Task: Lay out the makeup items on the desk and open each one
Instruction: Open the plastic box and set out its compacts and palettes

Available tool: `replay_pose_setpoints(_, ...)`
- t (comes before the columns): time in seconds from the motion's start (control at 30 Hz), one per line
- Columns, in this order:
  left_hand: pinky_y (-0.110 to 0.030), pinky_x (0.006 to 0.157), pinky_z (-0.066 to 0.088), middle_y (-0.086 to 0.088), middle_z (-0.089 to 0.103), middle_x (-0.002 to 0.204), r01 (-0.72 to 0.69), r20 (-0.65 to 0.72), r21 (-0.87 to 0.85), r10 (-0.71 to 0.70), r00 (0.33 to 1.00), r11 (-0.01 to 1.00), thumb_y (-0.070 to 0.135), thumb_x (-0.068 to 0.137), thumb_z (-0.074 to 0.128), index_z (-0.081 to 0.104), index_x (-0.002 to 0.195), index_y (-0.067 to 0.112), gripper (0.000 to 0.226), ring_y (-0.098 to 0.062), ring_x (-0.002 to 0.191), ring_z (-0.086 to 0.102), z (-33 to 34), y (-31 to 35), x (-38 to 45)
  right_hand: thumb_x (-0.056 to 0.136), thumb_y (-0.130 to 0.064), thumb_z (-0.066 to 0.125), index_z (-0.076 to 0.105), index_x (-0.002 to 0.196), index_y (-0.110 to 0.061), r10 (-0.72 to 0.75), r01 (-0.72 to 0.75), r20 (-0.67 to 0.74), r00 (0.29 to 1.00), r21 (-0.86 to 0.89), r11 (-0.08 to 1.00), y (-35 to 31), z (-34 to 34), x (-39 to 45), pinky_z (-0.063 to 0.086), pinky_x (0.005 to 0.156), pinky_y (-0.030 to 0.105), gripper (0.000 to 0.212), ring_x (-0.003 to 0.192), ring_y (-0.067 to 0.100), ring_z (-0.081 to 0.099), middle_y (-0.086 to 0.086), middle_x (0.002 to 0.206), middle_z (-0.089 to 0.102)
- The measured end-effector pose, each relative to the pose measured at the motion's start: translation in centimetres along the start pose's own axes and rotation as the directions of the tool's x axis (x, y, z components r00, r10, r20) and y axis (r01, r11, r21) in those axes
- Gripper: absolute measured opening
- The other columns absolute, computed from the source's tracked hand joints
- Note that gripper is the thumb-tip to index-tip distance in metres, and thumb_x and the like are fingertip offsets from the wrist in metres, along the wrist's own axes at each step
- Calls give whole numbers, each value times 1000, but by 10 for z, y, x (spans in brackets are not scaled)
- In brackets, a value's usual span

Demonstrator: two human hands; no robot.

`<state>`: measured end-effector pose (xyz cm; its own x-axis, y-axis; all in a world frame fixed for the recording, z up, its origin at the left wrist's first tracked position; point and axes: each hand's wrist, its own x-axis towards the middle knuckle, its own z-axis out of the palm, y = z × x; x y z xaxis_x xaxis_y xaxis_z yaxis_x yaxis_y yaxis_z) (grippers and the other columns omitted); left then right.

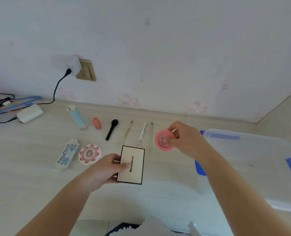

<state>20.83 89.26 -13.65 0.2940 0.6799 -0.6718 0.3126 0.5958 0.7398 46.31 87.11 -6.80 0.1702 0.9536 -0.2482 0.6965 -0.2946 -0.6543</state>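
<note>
My left hand (105, 169) grips a cream rectangular palette (132, 165) with a black border, held just above the desk. A round pink compact (163, 141) sits in my right hand (183, 138), raised to the right of the palette. Behind them lie a row of items: a light blue tube (77, 117), a small pink item (97, 123), a black brush (111, 129), a thin gold tool (126, 132), a white pen-like stick (142, 132) and a thin clear stick (151, 132). At the left lie a long blue patterned case (66, 155) and a round pink-and-white compact (89, 154), both closed.
A clear plastic box (253, 160) with blue clips stands on the desk at the right. At the far left are tangled cables (0, 106) and a white charger (29, 113). A black cord runs to a wall socket (86, 69). The wall borders the desk's back edge.
</note>
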Motion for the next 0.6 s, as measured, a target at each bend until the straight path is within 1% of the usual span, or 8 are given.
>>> replay_pose_setpoints(0.07, -42, 79, 57, -16, 67, 110, 40, -14, -4, -40, 999, 999, 11, 85, 68, 56, 108, 4, 27, -29, 96, 68, -19, -13, 8, 79, -24, 67, 57, 103, -23, 23, -22, 35, 999, -41, 999, -7, 25, 6, 45, 74, 30, 26, 85, 19, 59, -4, 91, 63)
replay_pose_setpoints(0.13, -43, 80, 57, -15, 67, 112, 88, -16, -6, -88, 996, 996, 10, 85, 67, 55, 110, 4, 28, -29, 98, 67, -37, -29, 18, 77, -26, 69, 57, 99, -22, 89, -86, 87, 992, -39, 996, -8, 54, 13, 43, 70, 29, 25, 81, 17, 57, -3, 90, 62)
replay_pose_setpoints(0.23, -42, 78, 58, -13, 65, 113, 137, -34, 2, -137, 990, 991, 10, 87, 64, 54, 114, 5, 29, -28, 100, 66, -42, -43, 28, 78, -26, 72, 54, 92, -19, 219, -238, 211, 953, 68, 969, 12, 88, 15, 46, 62, 26, 24, 70, 16, 56, -1, 90, 60)
replay_pose_setpoints(0.3, -40, 77, 58, -12, 65, 113, 148, -40, 0, -148, 988, 989, 10, 88, 63, 53, 116, 6, 30, -28, 100, 66, -47, -51, 36, 80, -25, 70, 52, 89, -16, 291, -338, 267, 919, 153, 929, 22, 113, 12, 50, 61, 27, 22, 68, 17, 59, 3, 92, 61)
replay_pose_setpoints(0.4, -36, 72, 56, -9, 65, 112, 143, -78, 6, -142, 987, 990, 12, 88, 63, 53, 115, 8, 29, -25, 96, 65, -51, -56, 45, 84, -25, 65, 53, 91, -11, 381, -443, 268, 885, 235, 865, 33, 138, 3, 52, 66, 28, 20, 70, 15, 65, 7, 90, 65)
replay_pose_setpoints(0.5, -43, 81, 55, -6, 67, 107, 122, -107, 83, -113, 988, 989, 17, 87, 65, 55, 110, 12, 26, -25, 98, 66, -54, -56, 51, 85, -25, 63, 55, 96, -7, 440, -504, 258, 860, 296, 811, 39, 149, 1, 52, 66, 27, 23, 72, 15, 68, 5, 87, 67)
replay_pose_setpoints(0.53, -43, 83, 55, -4, 68, 106, 115, -104, 103, -105, 989, 988, 18, 86, 65, 55, 109, 12, 25, -25, 99, 66, -54, -56, 53, 86, -27, 63, 56, 99, -6, 453, -515, 253, 855, 312, 798, 40, 151, 2, 52, 65, 27, 26, 71, 14, 68, 4, 84, 67)
replay_pose_setpoints(0.6, -37, 75, 57, -5, 68, 106, 119, -94, 115, -108, 990, 986, 18, 86, 65, 55, 109, 11, 26, -21, 96, 66, -54, -54, 57, 87, -29, 63, 57, 101, -4, 466, -528, 251, 849, 345, 776, 41, 153, 5, 52, 65, 26, 29, 71, 13, 68, 2, 81, 67)
